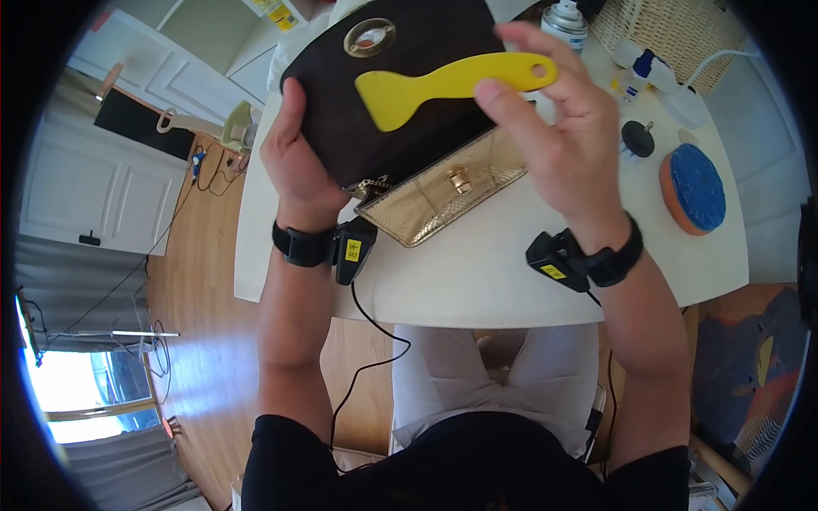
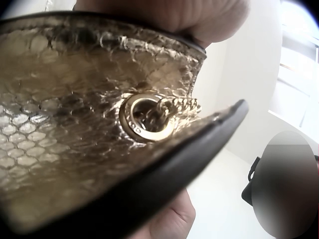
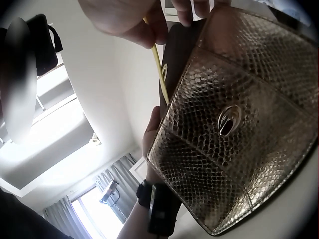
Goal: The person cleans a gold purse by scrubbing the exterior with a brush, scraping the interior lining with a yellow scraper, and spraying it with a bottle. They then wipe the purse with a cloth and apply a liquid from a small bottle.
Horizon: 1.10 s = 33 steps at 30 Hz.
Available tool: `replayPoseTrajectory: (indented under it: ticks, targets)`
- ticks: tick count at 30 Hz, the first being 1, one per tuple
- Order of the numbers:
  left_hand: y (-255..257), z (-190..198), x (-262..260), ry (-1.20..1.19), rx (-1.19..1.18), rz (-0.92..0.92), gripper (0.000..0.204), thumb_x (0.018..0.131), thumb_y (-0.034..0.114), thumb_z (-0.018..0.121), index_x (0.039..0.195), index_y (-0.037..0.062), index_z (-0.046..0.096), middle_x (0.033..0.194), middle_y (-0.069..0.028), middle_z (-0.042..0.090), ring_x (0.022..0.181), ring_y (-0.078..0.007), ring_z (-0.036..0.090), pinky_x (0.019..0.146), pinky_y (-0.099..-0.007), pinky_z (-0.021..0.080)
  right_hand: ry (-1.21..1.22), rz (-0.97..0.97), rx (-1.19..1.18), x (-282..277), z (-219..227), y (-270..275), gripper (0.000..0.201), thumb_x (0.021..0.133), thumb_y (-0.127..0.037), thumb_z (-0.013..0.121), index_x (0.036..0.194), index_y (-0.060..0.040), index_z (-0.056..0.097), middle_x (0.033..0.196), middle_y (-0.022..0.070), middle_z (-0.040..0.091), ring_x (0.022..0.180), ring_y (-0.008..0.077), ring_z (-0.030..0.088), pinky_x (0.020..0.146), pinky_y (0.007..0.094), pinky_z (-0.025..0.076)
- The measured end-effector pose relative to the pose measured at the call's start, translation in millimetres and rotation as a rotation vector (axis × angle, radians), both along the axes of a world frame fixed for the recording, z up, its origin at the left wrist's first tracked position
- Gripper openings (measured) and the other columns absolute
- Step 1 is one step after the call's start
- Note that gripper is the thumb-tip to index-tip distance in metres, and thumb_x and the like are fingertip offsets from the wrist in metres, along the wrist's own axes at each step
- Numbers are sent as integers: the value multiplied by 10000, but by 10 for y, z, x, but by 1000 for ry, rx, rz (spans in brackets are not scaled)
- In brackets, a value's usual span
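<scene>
A gold snakeskin-textured handbag (image 1: 443,187) is held over the table with its dark flap (image 1: 332,128) folded open. My left hand (image 1: 294,175) grips the bag at its left side, the thumb along the flap's edge and the other fingers hidden behind. My right hand (image 1: 575,145) pinches a yellow plastic scraper (image 1: 443,78) near its holed end, and the wide blade overlaps the flap's lining in the head view. On the bag's front sits a gold turn clasp (image 3: 229,121). In the left wrist view, a chain (image 2: 182,104) passes through a metal eyelet (image 2: 128,117).
The white table (image 1: 443,294) also carries a blue-and-orange round pad (image 1: 694,189), a black disc with a stem (image 1: 636,139), a small bottle (image 1: 632,83) and a spray can (image 1: 564,25). Behind these stands a woven basket (image 1: 665,25). Cables run from both wrist cameras.
</scene>
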<state>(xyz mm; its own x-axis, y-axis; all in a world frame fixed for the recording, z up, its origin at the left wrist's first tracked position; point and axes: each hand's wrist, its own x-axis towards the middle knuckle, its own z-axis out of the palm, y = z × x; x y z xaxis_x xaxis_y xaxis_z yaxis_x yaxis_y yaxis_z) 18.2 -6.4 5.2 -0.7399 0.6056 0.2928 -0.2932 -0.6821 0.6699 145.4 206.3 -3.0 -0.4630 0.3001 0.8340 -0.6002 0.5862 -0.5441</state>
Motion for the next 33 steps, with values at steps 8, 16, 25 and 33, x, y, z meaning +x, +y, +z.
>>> replayPoseTrajectory:
  ticks: [8,16,25,33]
  targets:
    - [20,38,52,4,10,-45,495,1096,367,400,1372,-17,546,1319,-157,646,1168,-297,659,1021,-418,537,-106,67,-132,158,62,-171,219,834,-141,736,987,15,751,1434,242,549,1199,267,602,1068,389,395]
    - [15,37,43,-14,-41,10,494,1084,379,426,1372,-3,552,1331,-133,645,1187,-287,646,1034,-409,522,-66,68,-73,148,96,-76,145,857,-54,755,982,19,743,1142,91,696,960,149,649,873,254,487]
    - [14,13,-22,18,-110,47,432,1047,302,522,1337,-14,570,1305,-149,658,1170,-274,661,1027,-397,531,-95,109,-266,135,41,32,167,922,-34,717,1077,23,691,955,75,729,852,95,667,809,225,512]
    - [9,86,44,53,-141,98,400,1035,259,548,1324,-15,583,1289,-143,669,1156,-263,668,1026,-391,532,-91,234,-360,130,80,104,197,974,-114,676,1115,23,681,963,103,742,822,121,707,767,228,537]
